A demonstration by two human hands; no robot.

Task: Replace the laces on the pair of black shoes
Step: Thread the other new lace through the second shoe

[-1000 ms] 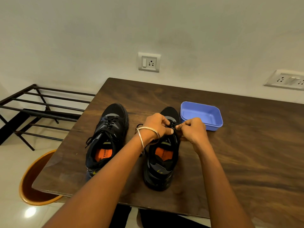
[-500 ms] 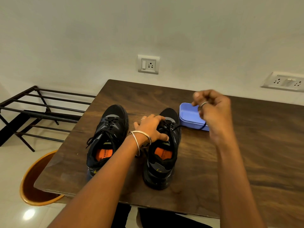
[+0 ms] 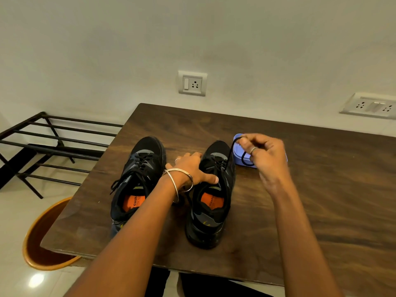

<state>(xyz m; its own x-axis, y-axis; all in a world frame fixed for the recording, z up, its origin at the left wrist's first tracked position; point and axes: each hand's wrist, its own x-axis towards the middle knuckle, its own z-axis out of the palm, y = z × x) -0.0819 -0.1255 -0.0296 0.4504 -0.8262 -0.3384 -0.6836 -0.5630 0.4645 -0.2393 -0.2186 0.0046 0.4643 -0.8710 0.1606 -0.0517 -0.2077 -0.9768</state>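
I have the thin black cord lace [image 3: 228, 156] running taut from the eyelets of the right-hand black mesh trainer [image 3: 211, 196] up to my right hand [image 3: 262, 156]; I judge it light, limp and a little slick, so it wants a firm pinch close to its free end, not a loose hook. The trainer itself looks soft-sided and light enough to skid on the dark wooden table [image 3: 321, 189] when the lace drags, so it needs pinning down; my left hand [image 3: 191, 168] does that, fingers spread nearly flat over the tongue and lacing, thumb out along the collar, pressing without gripping. My right hand is curled tight; thumb and forefinger pinch the lace above the small blue plastic tub [image 3: 237, 156], and a loop of slack hangs below the ringed finger. The other black mesh trainer [image 3: 137, 181] stands just beside, laced, untouched.
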